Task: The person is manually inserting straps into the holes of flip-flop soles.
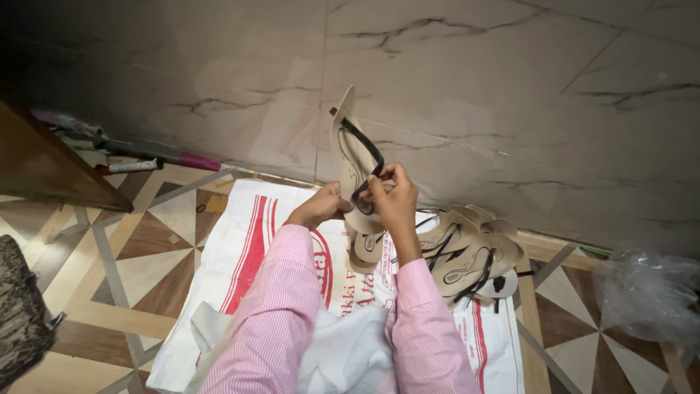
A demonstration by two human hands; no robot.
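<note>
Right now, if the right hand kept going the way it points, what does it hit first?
The right hand points up and away, already gripping the black strap of the upright beige sandal sole. Past that, probably the marble wall; depth is unclear.

Both arms reach forward and up from the bottom of the view, in pink striped sleeves that end at the wrists. The forearms run nearly side by side and draw closer toward the hands. The left hand (321,206) is curled, knuckles up, fingers bent and pinched together at its far side. The right hand (394,195) sits just beside it and slightly higher, its fingers folded inward and thumb pressed against them in a tight pinch. The two hands almost touch.
</note>
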